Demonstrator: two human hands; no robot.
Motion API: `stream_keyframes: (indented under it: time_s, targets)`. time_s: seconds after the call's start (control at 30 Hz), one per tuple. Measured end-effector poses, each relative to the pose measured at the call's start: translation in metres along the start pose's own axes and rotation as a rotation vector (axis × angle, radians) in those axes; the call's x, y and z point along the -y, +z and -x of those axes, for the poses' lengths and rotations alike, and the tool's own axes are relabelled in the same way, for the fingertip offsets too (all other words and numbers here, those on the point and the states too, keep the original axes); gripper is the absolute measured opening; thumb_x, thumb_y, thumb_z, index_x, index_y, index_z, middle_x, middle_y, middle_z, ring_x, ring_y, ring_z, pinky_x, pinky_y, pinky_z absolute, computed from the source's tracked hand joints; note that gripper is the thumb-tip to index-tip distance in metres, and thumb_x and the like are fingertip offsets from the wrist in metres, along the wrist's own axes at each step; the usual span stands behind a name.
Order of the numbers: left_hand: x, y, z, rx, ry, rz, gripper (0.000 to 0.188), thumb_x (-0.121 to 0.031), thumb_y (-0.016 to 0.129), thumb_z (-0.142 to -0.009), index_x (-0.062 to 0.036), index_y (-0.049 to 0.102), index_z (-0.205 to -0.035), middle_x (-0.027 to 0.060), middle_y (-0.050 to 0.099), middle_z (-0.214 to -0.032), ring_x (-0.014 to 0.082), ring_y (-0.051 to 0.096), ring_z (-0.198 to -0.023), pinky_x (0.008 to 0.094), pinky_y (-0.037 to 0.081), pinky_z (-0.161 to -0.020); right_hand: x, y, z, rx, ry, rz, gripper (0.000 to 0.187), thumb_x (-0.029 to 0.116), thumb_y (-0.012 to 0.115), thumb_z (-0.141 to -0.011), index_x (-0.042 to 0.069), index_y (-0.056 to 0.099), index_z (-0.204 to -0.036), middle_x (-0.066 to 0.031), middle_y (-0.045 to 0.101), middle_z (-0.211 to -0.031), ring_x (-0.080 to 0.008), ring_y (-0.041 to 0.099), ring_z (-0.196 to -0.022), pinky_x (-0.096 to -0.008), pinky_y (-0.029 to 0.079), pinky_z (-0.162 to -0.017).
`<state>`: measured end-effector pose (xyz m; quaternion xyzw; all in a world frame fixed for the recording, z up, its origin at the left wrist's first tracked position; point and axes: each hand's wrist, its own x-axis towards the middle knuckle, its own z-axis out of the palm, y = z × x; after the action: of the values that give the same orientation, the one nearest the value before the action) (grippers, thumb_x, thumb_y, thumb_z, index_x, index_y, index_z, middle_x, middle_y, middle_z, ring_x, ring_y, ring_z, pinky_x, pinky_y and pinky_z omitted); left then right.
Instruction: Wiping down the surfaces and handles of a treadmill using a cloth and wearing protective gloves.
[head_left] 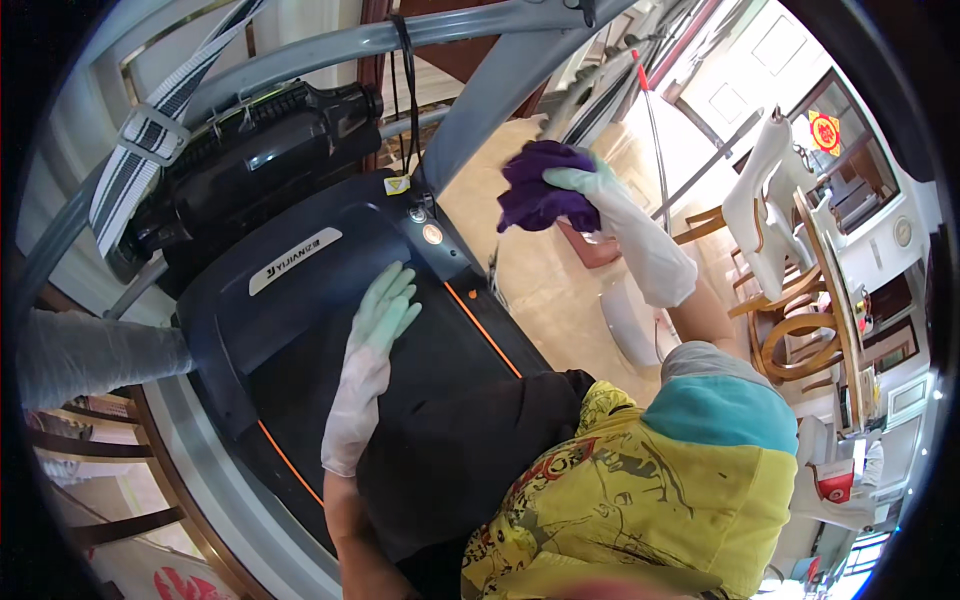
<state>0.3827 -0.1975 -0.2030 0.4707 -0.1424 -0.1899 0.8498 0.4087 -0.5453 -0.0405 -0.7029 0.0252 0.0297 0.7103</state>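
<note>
My right hand (582,180), in a long white and pale green rubber glove, is raised to the right of the treadmill. It is closed on a bunched purple cloth (538,190), which hangs over the fingers. My left hand (386,305), in a matching glove, has its fingers stretched out and holds nothing. It is over the front of the treadmill (300,225), near where the dark blue motor cover meets the black belt; whether it touches the surface I cannot tell.
Grey frame tubes (320,58) of the treadmill arch over a black cylindrical part (265,145) with a striped strap (155,130). A plastic-wrapped post (105,355) stands at the left. A white bin-like container (632,325) is on the floor at right, with white chairs (757,215) beyond.
</note>
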Motion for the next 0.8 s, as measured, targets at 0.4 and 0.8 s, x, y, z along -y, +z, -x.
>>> stream_keyframes:
  time_s: [0.4, 0.8]
  targets:
    - [0.020, -0.022, 0.022, 0.053, 0.009, 0.033, 0.056, -0.031, 0.046, -0.108, -0.0015, 0.034, -0.154, 0.0179, 0.049, -0.149, 0.0248, 0.053, -0.133, 0.0406, 0.040, -0.114, -0.010, -0.039, 0.015, -0.283, -0.046, 0.627, 0.086, 0.001, 0.076, -0.085, 0.006, 0.025, -0.154, -0.0204, 0.063, -0.130, -0.0232, 0.062, -0.118, -0.0379, 0.046, -0.106]
    - [0.014, -0.018, 0.016, -0.048, -0.083, -0.035, 0.057, -0.033, 0.043, -0.109, 0.0023, 0.034, -0.153, 0.0206, 0.051, -0.146, 0.0266, 0.055, -0.130, 0.0410, 0.042, -0.113, -0.048, -0.097, -0.048, -0.397, -0.064, 0.211, 0.029, 0.018, 0.066, -0.096, 0.002, 0.066, -0.119, -0.0128, 0.071, -0.103, -0.0243, 0.070, -0.091, -0.0371, 0.057, -0.080]
